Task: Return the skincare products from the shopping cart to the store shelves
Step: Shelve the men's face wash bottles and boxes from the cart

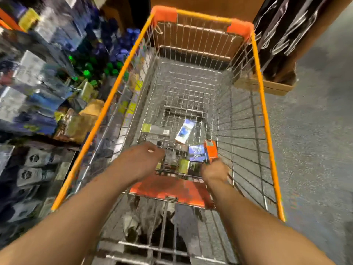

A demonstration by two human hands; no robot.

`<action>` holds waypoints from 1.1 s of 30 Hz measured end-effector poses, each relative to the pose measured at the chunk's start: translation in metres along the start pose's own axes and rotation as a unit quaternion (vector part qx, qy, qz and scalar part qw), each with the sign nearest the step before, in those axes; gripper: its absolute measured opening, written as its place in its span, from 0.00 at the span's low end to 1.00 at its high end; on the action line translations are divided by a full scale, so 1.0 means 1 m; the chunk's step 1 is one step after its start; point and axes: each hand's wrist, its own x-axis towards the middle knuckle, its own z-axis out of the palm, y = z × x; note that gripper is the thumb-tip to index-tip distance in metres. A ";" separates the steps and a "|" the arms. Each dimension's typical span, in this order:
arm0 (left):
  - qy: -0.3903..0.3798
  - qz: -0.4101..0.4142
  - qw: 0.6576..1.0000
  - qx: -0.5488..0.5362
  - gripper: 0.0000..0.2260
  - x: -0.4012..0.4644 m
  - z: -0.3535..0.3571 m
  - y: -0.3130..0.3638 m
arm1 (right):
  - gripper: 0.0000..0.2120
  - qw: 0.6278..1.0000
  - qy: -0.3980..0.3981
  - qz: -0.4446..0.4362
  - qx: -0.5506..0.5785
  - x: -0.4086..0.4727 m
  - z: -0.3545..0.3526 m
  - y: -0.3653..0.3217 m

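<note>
No text, brand or number can be read anywhere: the frame is smeared by motion. The boxes (pixel 185 131) lying on the wire floor of the shopping cart (pixel 264 111) show only colour patches, blue, white, orange and yellow-green. A small pale label on the dark box (pixel 155 129) is illegible. The grey pouches (pixel 36 158) on the store shelves (pixel 38 73) bear dark round logos, their lettering too blurred to make out
</note>
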 end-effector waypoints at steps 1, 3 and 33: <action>-0.002 -0.004 1.000 0.002 0.16 0.011 0.003 0.000 | 0.11 1.000 0.011 0.006 0.002 0.012 0.011 0.003; -0.006 -0.015 1.000 0.000 0.16 0.030 0.008 0.000 | 0.17 0.999 0.020 0.024 -0.002 0.030 0.030 0.009; -0.008 0.008 0.994 -0.110 0.11 0.038 0.000 -0.023 | 0.24 0.910 0.024 0.173 0.376 0.012 0.034 -0.027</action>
